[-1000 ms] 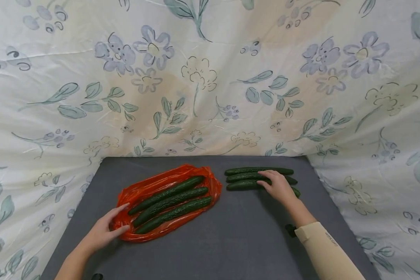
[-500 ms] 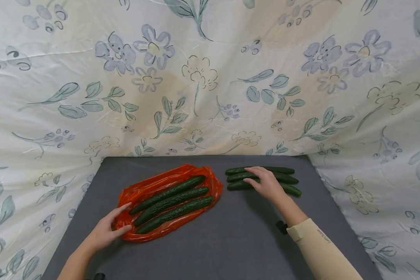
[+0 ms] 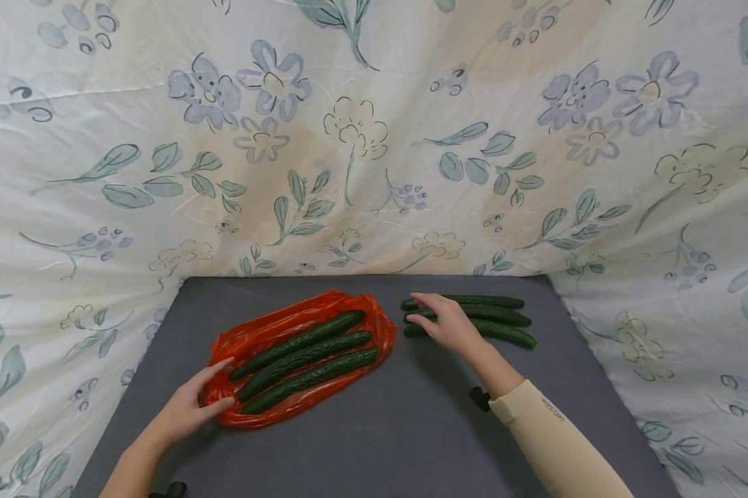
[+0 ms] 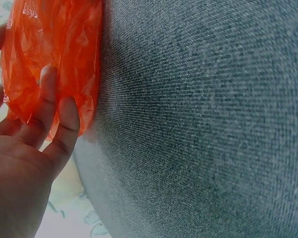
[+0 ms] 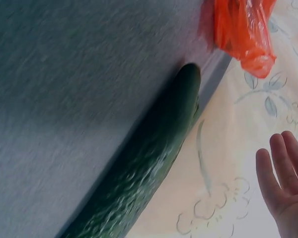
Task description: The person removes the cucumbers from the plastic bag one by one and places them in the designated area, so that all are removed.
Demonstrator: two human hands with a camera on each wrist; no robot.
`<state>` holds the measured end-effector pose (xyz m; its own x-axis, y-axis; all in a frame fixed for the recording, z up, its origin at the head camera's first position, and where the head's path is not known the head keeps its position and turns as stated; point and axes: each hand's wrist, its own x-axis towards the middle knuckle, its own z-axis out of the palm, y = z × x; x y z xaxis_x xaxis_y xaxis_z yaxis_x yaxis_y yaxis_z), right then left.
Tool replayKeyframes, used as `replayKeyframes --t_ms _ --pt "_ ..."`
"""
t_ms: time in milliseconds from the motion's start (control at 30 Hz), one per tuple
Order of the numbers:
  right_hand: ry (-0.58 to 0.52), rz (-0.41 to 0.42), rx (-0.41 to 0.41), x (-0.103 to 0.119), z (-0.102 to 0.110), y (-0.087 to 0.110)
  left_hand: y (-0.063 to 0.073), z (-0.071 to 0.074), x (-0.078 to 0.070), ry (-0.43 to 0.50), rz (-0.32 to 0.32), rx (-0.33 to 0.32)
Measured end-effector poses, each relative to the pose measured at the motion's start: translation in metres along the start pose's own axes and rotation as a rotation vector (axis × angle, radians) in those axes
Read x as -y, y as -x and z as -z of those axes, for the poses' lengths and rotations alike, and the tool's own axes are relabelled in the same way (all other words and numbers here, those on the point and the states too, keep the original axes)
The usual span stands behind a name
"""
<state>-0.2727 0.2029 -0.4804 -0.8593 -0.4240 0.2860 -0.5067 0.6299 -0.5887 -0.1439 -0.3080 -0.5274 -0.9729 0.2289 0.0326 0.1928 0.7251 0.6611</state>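
Three dark green cucumbers (image 3: 314,380) lie side by side on a crumpled red plastic bag (image 3: 255,337), left of the middle in the head view. At the bag's near left end is my left hand (image 3: 183,413), thumb and fingers spread; the left wrist view shows its fingertips touching the plastic (image 4: 79,54). Three more cucumbers (image 3: 511,333) lie in a row to the right of the bag. Over their left ends hovers my right hand (image 3: 451,325), fingers extended and holding nothing. In the right wrist view it is apart from the nearest cucumber (image 5: 149,153).
A dark grey tabletop (image 3: 386,429) carries everything. Flowered white cloth (image 3: 374,173) hangs behind it and along both sides. Small black pieces (image 3: 479,399) show by the wrists. A strip of tabletop separates the bag from the right-hand row.
My right hand has moved leftward over the right row of cucumbers, uncovering their right portions. My left hand, the bag and the cucumbers have stayed put.
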Motion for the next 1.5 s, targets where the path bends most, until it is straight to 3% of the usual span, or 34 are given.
replayKeyframes --t_ms 567,833,1067,1267,1500 --pt "-0.038 0.088 0.078 0.028 -0.036 -0.018 0.001 0.000 -0.001 -0.007 -0.002 -0.004" --pt "0.038 0.131 0.102 0.034 -0.051 -0.023 0.002 -0.002 0.002 -0.012 -0.001 -0.019" --pt "0.040 0.147 0.123 0.042 -0.060 -0.025 0.001 -0.003 0.002 -0.008 0.000 -0.010" --pt "0.062 0.157 0.206 0.050 -0.071 -0.025 0.000 -0.007 0.001 -0.004 0.002 -0.005" --pt "0.136 0.133 0.365 0.060 -0.091 -0.028 0.002 -0.009 0.000 -0.012 0.040 -0.015"
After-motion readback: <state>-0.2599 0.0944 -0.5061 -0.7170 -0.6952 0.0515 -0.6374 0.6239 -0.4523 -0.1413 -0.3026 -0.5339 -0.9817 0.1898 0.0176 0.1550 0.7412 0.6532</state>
